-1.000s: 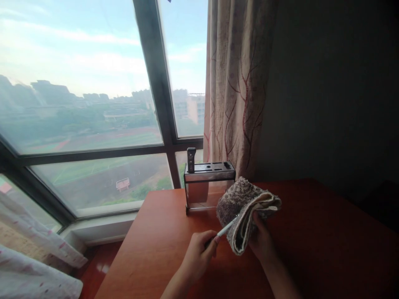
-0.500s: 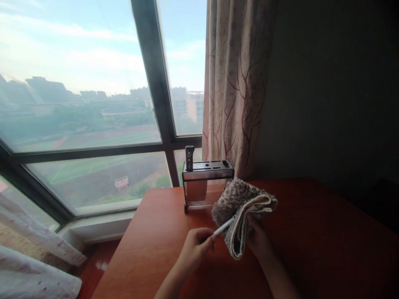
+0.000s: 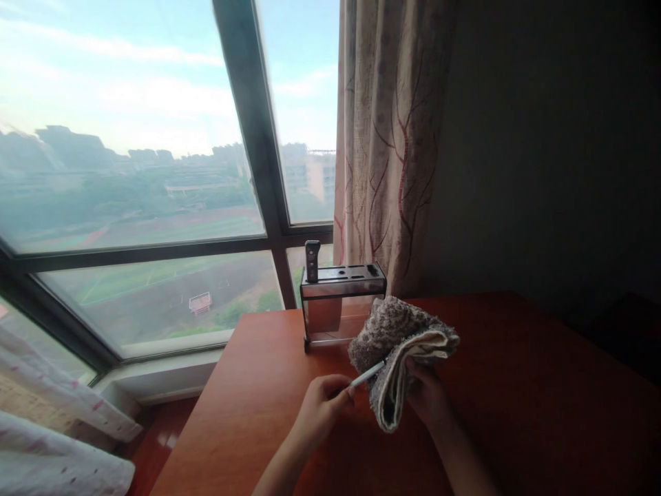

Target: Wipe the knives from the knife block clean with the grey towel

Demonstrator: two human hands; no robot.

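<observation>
My left hand (image 3: 326,401) pinches a slim white handle (image 3: 368,375) between thumb and fingers. The handle slants up to the right, and its far end meets a folded grey shaggy towel (image 3: 390,331), where the cloth hides whatever it carries. My right hand (image 3: 427,393) is closed around the towel from the right, its thumb against the pale inner folds and its other fingers mostly hidden. Both hands are above the reddish-brown table (image 3: 248,399). Behind the towel stands a clear-sided knife block (image 3: 323,310) with a dark knife handle (image 3: 312,261) upright in its left slot.
A window (image 3: 129,172) with dark frames rises behind the table on the left. A patterned curtain (image 3: 387,138) hangs behind the knife block. Another pale curtain (image 3: 56,448) is at lower left, beyond the table's left edge.
The white handle and the left hand have shifted slightly left along with the view. Both hands keep their hold, and the towel's position is nearly the same.
</observation>
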